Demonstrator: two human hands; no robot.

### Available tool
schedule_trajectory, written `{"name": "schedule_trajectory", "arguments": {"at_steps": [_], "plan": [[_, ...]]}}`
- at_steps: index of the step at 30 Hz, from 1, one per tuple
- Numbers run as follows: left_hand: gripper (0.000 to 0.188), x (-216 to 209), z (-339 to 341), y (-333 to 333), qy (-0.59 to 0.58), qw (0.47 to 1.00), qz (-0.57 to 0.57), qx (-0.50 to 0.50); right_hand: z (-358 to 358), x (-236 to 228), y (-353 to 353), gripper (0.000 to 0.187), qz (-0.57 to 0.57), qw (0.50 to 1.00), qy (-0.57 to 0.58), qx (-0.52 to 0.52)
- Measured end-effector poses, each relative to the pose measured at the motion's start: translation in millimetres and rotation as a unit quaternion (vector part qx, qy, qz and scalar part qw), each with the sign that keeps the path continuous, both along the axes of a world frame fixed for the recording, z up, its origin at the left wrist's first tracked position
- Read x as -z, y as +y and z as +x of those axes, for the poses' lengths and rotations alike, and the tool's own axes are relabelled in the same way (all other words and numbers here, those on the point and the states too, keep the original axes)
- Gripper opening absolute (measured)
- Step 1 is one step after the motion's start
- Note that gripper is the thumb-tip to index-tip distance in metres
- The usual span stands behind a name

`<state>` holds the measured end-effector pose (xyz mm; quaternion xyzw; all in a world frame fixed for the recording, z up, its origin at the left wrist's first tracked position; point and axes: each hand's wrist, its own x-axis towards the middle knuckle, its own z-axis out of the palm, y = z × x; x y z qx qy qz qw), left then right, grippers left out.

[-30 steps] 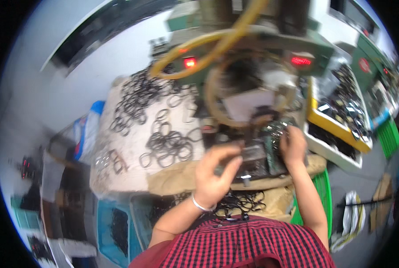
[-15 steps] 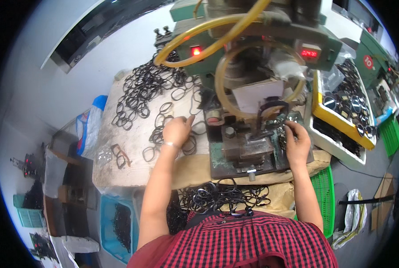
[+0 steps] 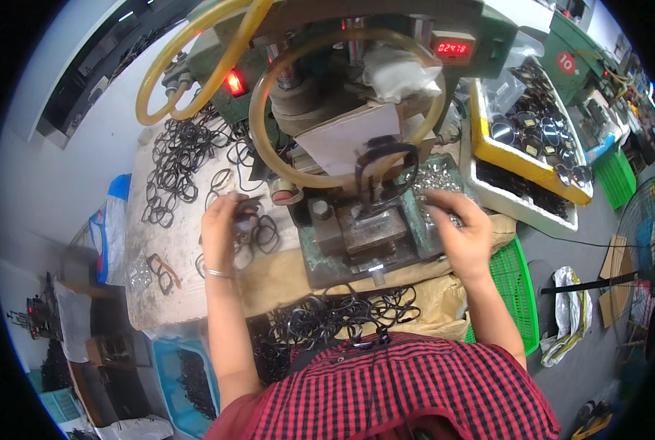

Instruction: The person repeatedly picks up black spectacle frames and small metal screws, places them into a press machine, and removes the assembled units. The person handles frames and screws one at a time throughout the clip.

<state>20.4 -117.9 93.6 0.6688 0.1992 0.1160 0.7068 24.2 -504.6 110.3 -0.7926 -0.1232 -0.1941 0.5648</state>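
My left hand (image 3: 219, 229) is over the pale worktop, its fingers closed on a dark, blurred eyeglass frame (image 3: 248, 205). More black eyeglass frames (image 3: 266, 233) lie just beside it. On the right, my right hand (image 3: 463, 233) curls down at the edge of a pile of small shiny metal parts (image 3: 436, 176), thumb and fingertips drawn together; whatever they pinch is too small to make out. Between my hands, another black eyeglass frame (image 3: 414, 170) stands tilted on the metal fixture (image 3: 375, 233) of a green press. Neither hand touches that frame.
A yellow hose (image 3: 258, 139) loops in front of the press. Heaped black frames (image 3: 170, 165) cover the worktop's far left; others (image 3: 327, 315) lie before my body. Boxes with a yellow rim (image 3: 533, 163) hold sunglasses at right. A green basket (image 3: 514, 293) stands below.
The view has shifted, so the press appears farther left. My left hand has come away from the loose frames with a dark frame in its fingers. My right hand stays by the metal parts.
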Motion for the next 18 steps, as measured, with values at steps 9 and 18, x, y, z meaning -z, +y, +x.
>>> {"name": "schedule_trajectory", "arguments": {"at_steps": [9, 18], "plan": [[0.022, 25.8, -15.3, -27.7, -0.078, 0.988, 0.133, 0.021, 16.5, 8.3, 57.5, 0.045, 0.246, 0.957, 0.113, -0.106], [0.017, -75.1, -62.5, -82.1, -0.375, 0.914, 0.052, -0.147, 4.6, -25.6, 70.9, 0.051, 0.293, 0.927, 0.194, -0.130]]}}
